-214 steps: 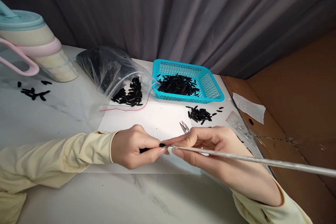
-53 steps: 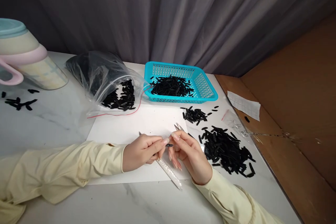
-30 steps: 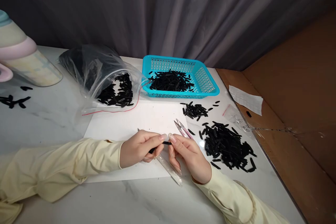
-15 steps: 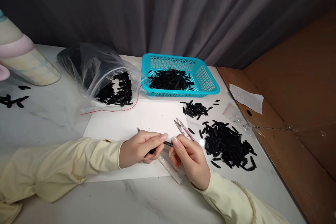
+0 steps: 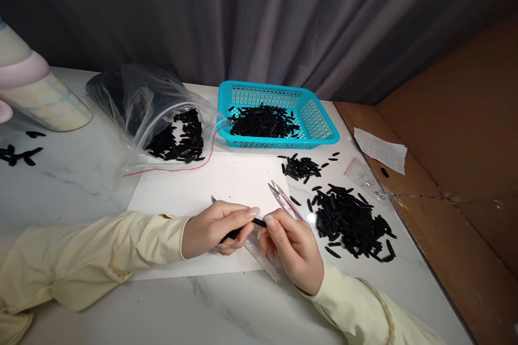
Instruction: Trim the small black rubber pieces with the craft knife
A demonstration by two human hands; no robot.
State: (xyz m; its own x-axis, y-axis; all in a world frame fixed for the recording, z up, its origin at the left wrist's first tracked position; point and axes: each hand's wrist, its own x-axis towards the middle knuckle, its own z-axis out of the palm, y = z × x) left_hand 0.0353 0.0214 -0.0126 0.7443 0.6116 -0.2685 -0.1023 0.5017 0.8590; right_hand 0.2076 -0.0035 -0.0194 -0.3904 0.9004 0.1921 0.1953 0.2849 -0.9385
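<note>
Small black piece (image 5: 259,221) pinched between both hands over the white sheet (image 5: 210,186).

The left hand (image 5: 214,228) is closed around the piece's near end, and the right hand (image 5: 292,243) nips its far tip with thumb and forefinger. It looks light, thin and fairly stiff, probably slick, so the ends seem the best hold. A clear sleeve (image 5: 263,261) lies beneath the hands, snips (image 5: 285,201) just beyond. A loose black pile (image 5: 352,223) sits to the right; a turquoise basket (image 5: 324,132) and an open bag (image 5: 162,113) lie farther back.
</note>
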